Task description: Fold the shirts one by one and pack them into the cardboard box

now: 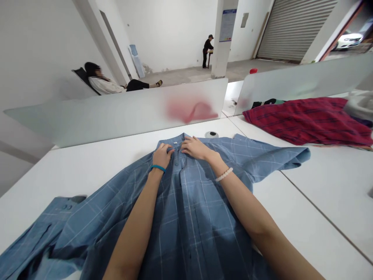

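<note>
Left hand [162,154], right hand [196,147], both pinching blue shirt [189,217] at collar; fingertips part hidden, hem cropped

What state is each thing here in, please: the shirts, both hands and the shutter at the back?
blue shirt: spread front up on the white table, collar away from the person.
left hand: fingers closed on the fabric beside the collar.
right hand: fingertips on the collar; grip unclear.
red checked garment: lying rumpled, unfolded.
roller shutter: down.
</note>
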